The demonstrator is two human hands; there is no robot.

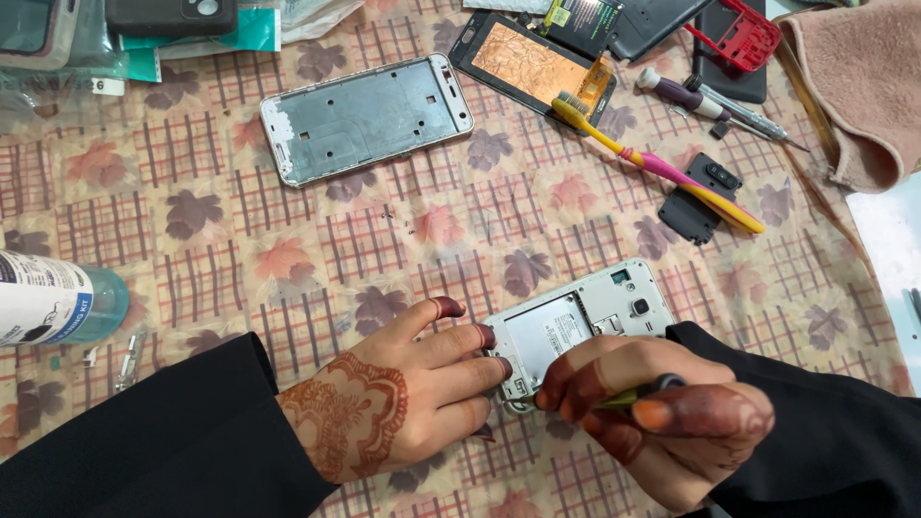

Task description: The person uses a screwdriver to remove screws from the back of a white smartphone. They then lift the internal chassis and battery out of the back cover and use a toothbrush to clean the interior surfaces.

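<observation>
Head view, looking down on a work surface covered by a beige cloth with a leaf and check pattern (403,240). An opened white smartphone body with its back cover removed (585,317) is seen lying face down near the lower centre, tilted slightly, with its grey battery bay exposed. The left hand (403,403), patterned with reddish-brown henna and emerging from a black sleeve, is laid flat beside the phone; its fingers (470,369) are held close together, and their tips are pressed against the phone's left edge. The right hand (662,422) is closed around a slim tool with a yellow-green shaft and dark handle (633,391), the fingers being clamped on it; the tool's tip is directed at the lower left corner of the phone, though the point of contact is hidden by the fingers.

Farther up the cloth, a silver metal phone frame (365,117) is shown lying well apart from the hands. To its right, a copper-backed display panel (528,62) and a yellow and pink toothbrush (662,165) are placed, the brush resting across a small black plastic part (696,213). A white bottle with a pale blue end (58,302) is seen at the left edge.
</observation>
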